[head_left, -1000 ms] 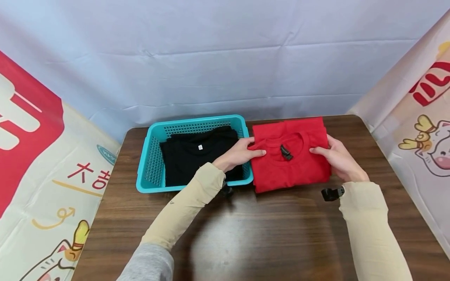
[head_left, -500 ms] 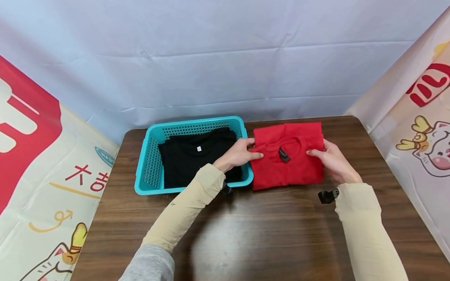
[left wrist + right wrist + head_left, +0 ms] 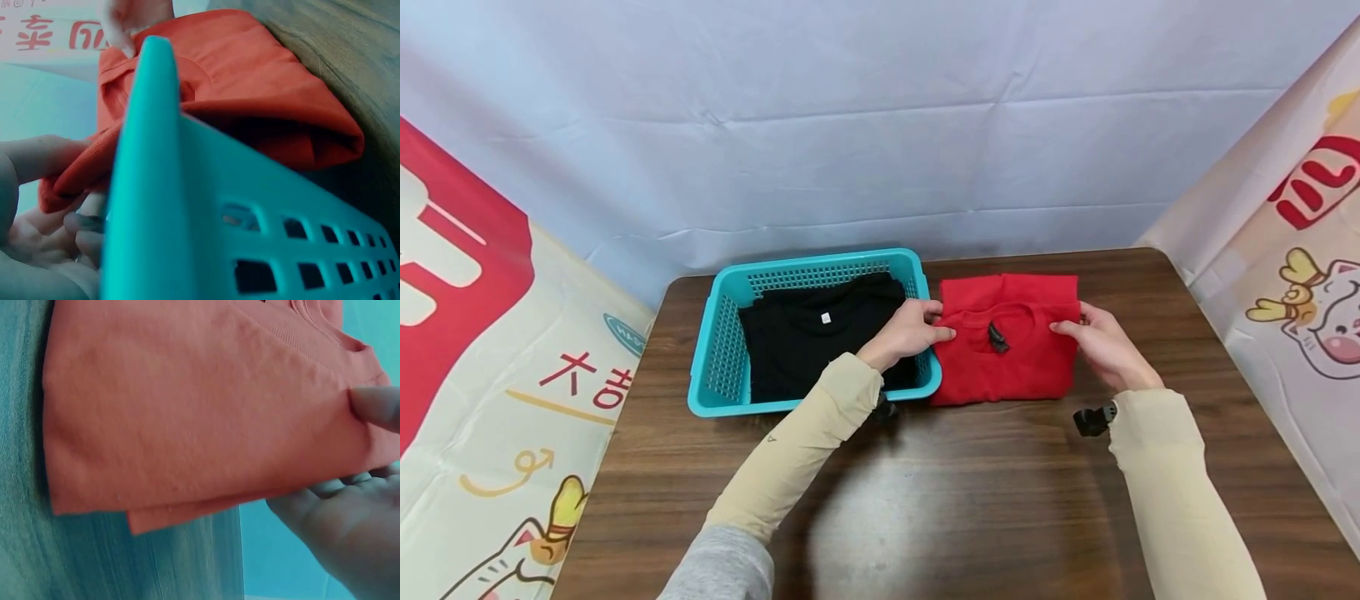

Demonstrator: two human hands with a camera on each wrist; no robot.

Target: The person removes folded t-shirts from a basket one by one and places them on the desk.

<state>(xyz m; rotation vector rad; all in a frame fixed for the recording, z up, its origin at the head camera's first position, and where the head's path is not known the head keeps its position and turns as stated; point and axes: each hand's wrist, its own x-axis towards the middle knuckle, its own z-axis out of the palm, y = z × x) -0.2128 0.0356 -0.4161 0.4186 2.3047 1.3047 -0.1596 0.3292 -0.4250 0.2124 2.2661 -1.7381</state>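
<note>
A folded red T-shirt with a dark neck label lies low over the table, right beside a turquoise plastic basket. My left hand pinches the shirt's left edge, thumb on top, close by the basket's right rim. At the opposite edge my right hand grips the cloth between thumb and fingers, whose tips are hidden beneath it. The left wrist view has the basket wall in front of part of the shirt. In the right wrist view the shirt's layered lower edge shows.
Inside the basket lies a folded black shirt with a small white label. The brown wooden table extends toward me. Behind it hangs a pale cloth backdrop, with printed sheets on both sides.
Both hands keep their hold on the red shirt. The shirt has shifted slightly left and its far edge has come nearer to me; my right hand has moved left with it.
</note>
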